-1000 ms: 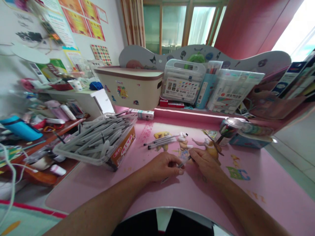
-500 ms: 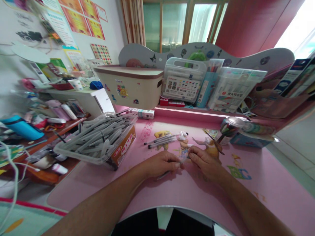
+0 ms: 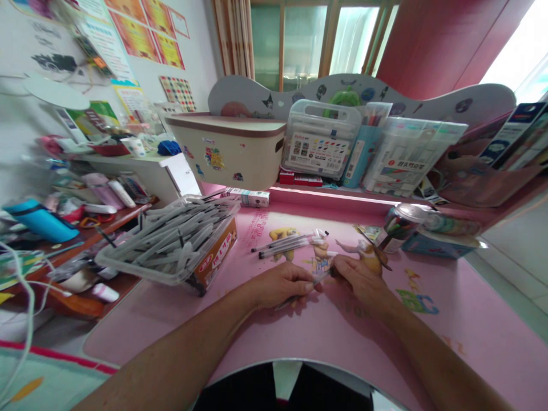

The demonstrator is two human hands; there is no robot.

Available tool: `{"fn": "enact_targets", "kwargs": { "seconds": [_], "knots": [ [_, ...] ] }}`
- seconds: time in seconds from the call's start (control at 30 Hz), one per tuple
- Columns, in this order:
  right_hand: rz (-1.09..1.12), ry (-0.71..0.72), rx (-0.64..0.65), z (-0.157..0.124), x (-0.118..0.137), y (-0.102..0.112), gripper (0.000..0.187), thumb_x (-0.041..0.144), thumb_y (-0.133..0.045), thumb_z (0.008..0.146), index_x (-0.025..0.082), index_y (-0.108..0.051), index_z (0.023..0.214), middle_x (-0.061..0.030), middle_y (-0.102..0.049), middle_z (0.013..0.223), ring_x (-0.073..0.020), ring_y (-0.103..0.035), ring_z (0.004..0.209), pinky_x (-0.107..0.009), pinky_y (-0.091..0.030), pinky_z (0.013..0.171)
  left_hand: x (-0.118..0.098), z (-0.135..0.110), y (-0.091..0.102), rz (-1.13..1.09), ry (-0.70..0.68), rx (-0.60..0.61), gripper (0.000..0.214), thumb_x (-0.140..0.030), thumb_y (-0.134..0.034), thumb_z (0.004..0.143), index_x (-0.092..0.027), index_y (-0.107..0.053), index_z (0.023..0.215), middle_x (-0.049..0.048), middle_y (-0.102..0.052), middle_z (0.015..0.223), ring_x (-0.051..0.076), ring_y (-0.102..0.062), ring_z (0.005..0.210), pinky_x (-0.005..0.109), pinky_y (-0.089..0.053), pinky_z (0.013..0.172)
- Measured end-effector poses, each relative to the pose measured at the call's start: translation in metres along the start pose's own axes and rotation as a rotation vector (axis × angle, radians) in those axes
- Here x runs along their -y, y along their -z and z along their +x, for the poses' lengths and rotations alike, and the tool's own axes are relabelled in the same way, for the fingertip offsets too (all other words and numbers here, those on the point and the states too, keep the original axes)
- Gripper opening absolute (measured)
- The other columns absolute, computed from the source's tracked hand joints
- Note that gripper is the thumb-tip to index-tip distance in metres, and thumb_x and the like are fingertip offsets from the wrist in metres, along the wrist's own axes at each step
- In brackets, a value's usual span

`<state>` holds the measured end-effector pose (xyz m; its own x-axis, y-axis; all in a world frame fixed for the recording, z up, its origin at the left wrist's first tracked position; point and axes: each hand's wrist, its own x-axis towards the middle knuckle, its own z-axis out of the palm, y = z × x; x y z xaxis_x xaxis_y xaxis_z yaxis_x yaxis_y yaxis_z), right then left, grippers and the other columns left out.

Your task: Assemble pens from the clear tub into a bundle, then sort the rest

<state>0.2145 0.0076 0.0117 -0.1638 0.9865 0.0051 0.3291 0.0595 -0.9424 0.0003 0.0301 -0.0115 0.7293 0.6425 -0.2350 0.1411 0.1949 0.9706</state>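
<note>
Low over the pink desk, my left hand (image 3: pixel 285 285) is closed around a slim translucent pen (image 3: pixel 322 278), whose rear end sticks out below the palm. My right hand (image 3: pixel 357 279) pinches the pen's dark tip end between thumb and fingers; whether that is a cap or a tip I cannot tell. Just beyond my hands lie several pens (image 3: pixel 285 245) with clear barrels and dark ends, side by side. To the left stands a clear plastic box (image 3: pixel 141 271) heaped with grey-white translucent pen parts (image 3: pixel 184 228).
On the shelf behind are a beige lidded bin (image 3: pixel 240 154), a clear marker case (image 3: pixel 321 142) and a second marker case (image 3: pixel 398 157). A can of pens (image 3: pixel 402 225) stands at the desk's right beside a blue box (image 3: pixel 440 242). Cluttered shelves (image 3: pixel 98 228) line the left side.
My right hand has shifted slightly right, away from my left, and more of the pen shows between them. The pens on the desk have stayed put.
</note>
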Motion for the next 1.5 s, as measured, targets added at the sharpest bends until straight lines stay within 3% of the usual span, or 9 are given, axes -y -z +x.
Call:
{"fn": "enact_targets", "kwargs": {
  "seconds": [0.23,0.47,0.57,0.7,0.93,1.07,1.2,1.37,1.5],
  "knots": [
    [-0.031,0.053,0.036,-0.001,0.003,-0.001,0.016,0.036,-0.057,0.083,0.025,-0.069,0.088,-0.0046,-0.069,0.092,-0.0249,-0.059,0.09,-0.037,-0.044,0.088,0.001,-0.001,0.002,0.017,0.002,0.004,0.034,-0.036,-0.061,0.082,-0.011,-0.072,0.102,0.0005,-0.058,0.065,0.009,-0.05,0.052,0.02,-0.036,0.05],
    [0.153,-0.042,0.075,-0.002,0.001,-0.005,0.017,0.026,-0.063,0.075,0.022,-0.066,0.091,-0.0013,-0.064,0.087,-0.0186,-0.056,0.081,-0.028,-0.045,0.074,-0.001,-0.002,0.001,0.001,-0.01,-0.007,0.03,-0.032,-0.06,0.083,-0.012,-0.072,0.101,-0.001,-0.057,0.062,0.008,-0.049,0.05,0.02,-0.034,0.049],
    [0.082,-0.062,0.019,-0.002,-0.001,-0.004,0.018,0.039,-0.059,0.082,0.023,-0.066,0.086,-0.0012,-0.062,0.079,-0.0188,-0.055,0.072,-0.029,-0.043,0.068,-0.001,-0.001,0.0,0.005,0.006,-0.014,0.029,-0.032,-0.061,0.083,-0.012,-0.072,0.1,-0.0009,-0.057,0.061,0.009,-0.049,0.05,0.02,-0.033,0.049],
    [-0.056,0.005,0.003,0.0,-0.001,-0.003,0.018,0.039,-0.058,0.083,0.024,-0.067,0.079,-0.0024,-0.065,0.081,-0.0218,-0.056,0.081,-0.032,-0.043,0.079,0.001,-0.001,0.001,-0.001,0.013,-0.008,0.029,-0.033,-0.062,0.082,-0.012,-0.072,0.1,0.0001,-0.058,0.064,0.009,-0.05,0.053,0.02,-0.035,0.051],
    [0.267,-0.114,0.038,-0.001,-0.008,-0.007,0.014,0.029,-0.061,0.075,0.023,-0.061,0.087,0.0033,-0.053,0.068,-0.0136,-0.046,0.058,-0.025,-0.039,0.057,0.002,-0.001,0.001,-0.028,0.012,-0.001,0.032,-0.037,-0.06,0.084,-0.012,-0.071,0.101,-0.0009,-0.055,0.061,0.009,-0.048,0.05,0.021,-0.031,0.05],
    [0.03,-0.042,-0.014,-0.002,-0.005,-0.006,0.023,0.043,-0.056,0.085,0.023,-0.064,0.079,0.0007,-0.057,0.068,-0.0159,-0.049,0.061,-0.027,-0.041,0.06,0.002,-0.001,0.001,-0.028,0.025,0.004,0.032,-0.035,-0.059,0.085,-0.011,-0.071,0.102,-0.0004,-0.056,0.062,0.009,-0.048,0.051,0.021,-0.03,0.049],
    [-0.102,0.004,-0.016,-0.002,0.002,-0.004,0.022,0.041,-0.056,0.086,0.023,-0.065,0.077,-0.0004,-0.062,0.073,-0.0188,-0.054,0.072,-0.03,-0.044,0.074,0.0,-0.002,0.001,0.002,0.002,0.011,0.031,-0.033,-0.058,0.086,-0.01,-0.07,0.102,0.0,-0.056,0.063,0.009,-0.049,0.051,0.021,-0.032,0.05],
    [0.02,0.006,0.021,-0.002,-0.003,-0.002,0.016,0.036,-0.058,0.084,0.022,-0.066,0.087,-0.0013,-0.064,0.084,-0.0184,-0.057,0.08,-0.03,-0.043,0.077,-0.001,-0.003,0.001,-0.122,-0.02,0.04,0.029,-0.035,-0.061,0.085,-0.012,-0.067,0.1,-0.0002,-0.057,0.062,0.008,-0.05,0.048,0.02,-0.036,0.047],
    [0.245,-0.021,-0.001,0.001,-0.013,-0.002,0.018,0.037,-0.065,0.081,0.022,-0.062,0.09,0.003,-0.055,0.071,-0.012,-0.046,0.06,-0.024,-0.037,0.058,0.002,-0.002,0.001,-0.198,-0.027,0.07,0.034,-0.036,-0.059,0.087,-0.013,-0.064,0.111,-0.0001,-0.059,0.061,0.009,-0.052,0.045,0.02,-0.039,0.044]
  ]
}}
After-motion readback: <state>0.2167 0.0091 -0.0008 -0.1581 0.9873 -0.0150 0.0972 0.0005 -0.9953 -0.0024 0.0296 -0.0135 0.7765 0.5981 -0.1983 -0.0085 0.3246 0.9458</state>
